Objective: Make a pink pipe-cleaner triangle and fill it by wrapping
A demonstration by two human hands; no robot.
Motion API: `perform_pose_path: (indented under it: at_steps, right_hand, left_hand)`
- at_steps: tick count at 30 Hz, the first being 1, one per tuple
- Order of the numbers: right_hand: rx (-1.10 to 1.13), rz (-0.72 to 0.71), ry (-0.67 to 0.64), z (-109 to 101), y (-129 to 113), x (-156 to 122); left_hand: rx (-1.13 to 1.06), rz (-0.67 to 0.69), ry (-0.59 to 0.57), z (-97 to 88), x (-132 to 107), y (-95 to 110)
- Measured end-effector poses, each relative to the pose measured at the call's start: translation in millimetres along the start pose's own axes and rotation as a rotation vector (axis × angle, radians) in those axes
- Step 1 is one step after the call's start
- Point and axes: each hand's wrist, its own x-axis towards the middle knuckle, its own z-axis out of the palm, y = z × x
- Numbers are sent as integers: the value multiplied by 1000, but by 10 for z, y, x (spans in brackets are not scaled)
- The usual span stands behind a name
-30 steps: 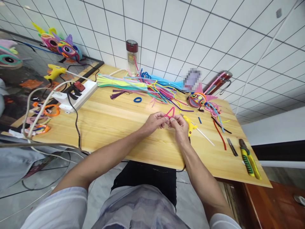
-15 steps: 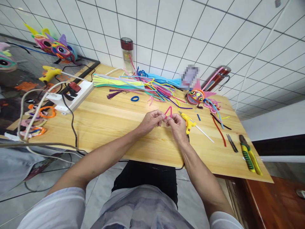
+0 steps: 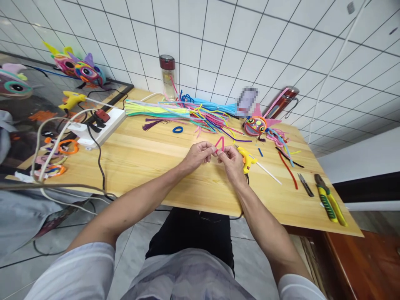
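Both hands meet over the middle of the wooden table (image 3: 150,158). My left hand (image 3: 197,154) and my right hand (image 3: 231,160) each pinch one end of a pink pipe cleaner (image 3: 220,143) bent into a small triangle that stands up between the fingertips. A yellow glue gun (image 3: 246,158) lies just right of my right hand, its white glue stick pointing right. A heap of coloured pipe cleaners (image 3: 193,113) lies behind the hands.
A finished pipe-cleaner fish (image 3: 258,125) sits at the back right, with loose red and black strands (image 3: 289,166), small snips (image 3: 305,184) and green-yellow pliers (image 3: 330,205) nearer the right edge. A white power strip (image 3: 98,126), cables, a bottle (image 3: 168,77) and a second glue gun (image 3: 72,99) stand left.
The hands have kept their pinch on the pink triangle, which has narrowed a little. The view has shifted slightly; nothing on the table moved.
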Motion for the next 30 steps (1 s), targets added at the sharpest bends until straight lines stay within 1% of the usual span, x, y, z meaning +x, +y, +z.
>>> perform_pose_path:
  at_steps: [5, 10, 15, 17, 20, 22, 26, 30]
  right_hand:
    - [76, 21, 15, -21, 17, 19]
    - [33, 26, 5, -26, 43, 34]
    - [76, 38, 97, -72, 10, 16]
    - [89, 40, 106, -102, -6, 1]
    - [67, 40, 80, -131, -11, -31]
    - [39, 36, 74, -134, -11, -52]
    - [-16, 34, 112, -122, -27, -75]
    - [-63, 33, 118, -108, -59, -86]
  left_hand:
    - [-10, 0, -1, -7, 12, -23]
    - [-32, -30, 7, 32, -8, 14]
    - [-111, -68, 47, 52, -23, 59]
    - [-151, -91, 69, 61, -31, 68]
    - [-196, -130, 75, 92, -52, 62]
    - [-210, -144, 54, 127, -72, 50]
    - [-223, -172, 14, 201, -116, 39]
    - [-175, -153, 26, 239, -147, 64]
